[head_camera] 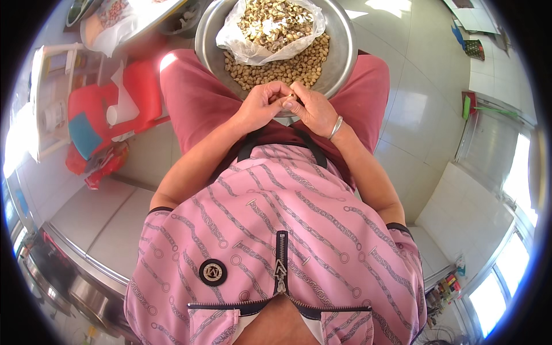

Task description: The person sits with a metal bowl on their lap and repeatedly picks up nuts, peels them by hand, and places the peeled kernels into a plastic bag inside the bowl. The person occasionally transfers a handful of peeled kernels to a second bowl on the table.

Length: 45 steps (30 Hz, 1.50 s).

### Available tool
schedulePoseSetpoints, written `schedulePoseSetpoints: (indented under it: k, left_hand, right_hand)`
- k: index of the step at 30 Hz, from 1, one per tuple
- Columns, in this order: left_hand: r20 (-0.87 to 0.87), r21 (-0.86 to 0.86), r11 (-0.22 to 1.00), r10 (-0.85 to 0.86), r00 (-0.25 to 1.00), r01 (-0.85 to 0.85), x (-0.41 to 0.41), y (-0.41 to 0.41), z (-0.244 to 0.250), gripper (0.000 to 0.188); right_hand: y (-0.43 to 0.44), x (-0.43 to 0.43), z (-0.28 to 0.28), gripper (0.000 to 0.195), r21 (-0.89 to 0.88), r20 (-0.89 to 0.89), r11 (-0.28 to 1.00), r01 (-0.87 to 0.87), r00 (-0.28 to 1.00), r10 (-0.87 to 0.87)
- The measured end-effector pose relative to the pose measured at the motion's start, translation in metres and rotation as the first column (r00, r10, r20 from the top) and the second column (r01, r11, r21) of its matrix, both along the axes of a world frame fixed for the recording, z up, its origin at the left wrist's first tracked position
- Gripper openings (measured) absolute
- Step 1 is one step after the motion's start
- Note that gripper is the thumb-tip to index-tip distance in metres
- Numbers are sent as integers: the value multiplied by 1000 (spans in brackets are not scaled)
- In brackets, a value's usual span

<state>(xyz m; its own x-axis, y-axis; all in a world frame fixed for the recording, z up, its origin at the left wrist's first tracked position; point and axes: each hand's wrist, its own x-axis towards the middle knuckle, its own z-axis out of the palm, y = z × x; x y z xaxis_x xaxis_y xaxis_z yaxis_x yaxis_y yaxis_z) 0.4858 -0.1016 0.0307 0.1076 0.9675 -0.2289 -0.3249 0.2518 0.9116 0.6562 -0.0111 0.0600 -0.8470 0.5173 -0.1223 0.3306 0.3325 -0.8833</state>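
My left hand point(264, 101) and my right hand point(311, 105) meet over the near rim of a wide metal basin point(345, 26). Their fingertips pinch a small nut, apparently a peanut point(292, 95), that my fingers mostly cover. Unshelled peanuts point(258, 76) lie in the basin just beyond my hands. On top of them, towards the far side, sits a clear plastic bag point(258, 58), its mouth spread wide and full of broken shells point(276, 26). A silver bangle point(336, 127) circles my right wrist.
The basin rests between my knees. At left stand a red plastic chair point(146, 88) with a paper roll point(113, 115) on it, a white rack point(39, 103) and a table edge point(159, 15). A green-handled broom point(496, 110) is at right on the tiled floor point(405, 95).
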Motion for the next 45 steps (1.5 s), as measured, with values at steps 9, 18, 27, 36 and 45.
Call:
schedulePoseSetpoints:
  k: [9,18,27,36,45]
  left_hand:
    - [-26,38,994,99,995,-98,-3,4,15,8]
    - [358,-325,928,297,885,-180,-5,10,12,21]
    - [333,-416,900,287,898,-134,-12,15,6,26]
    - [46,-95,910,410,911,-404,-73,85,53,37]
    - [238,-507,853,272,932,-120,-34,14,8,24]
  right_hand:
    - [0,-3,7,32,-881,44,454,131,980,-196]
    - [-8,-24,6,24,-740,-69,650,174,941,-331]
    - [-4,-33,10,21,-24,-13,968,249,968,-250]
    - [89,-55,-13,13,70,20,904,422,905,-424]
    - [62,-48,-151,29,317,380,939,130,890,-251]
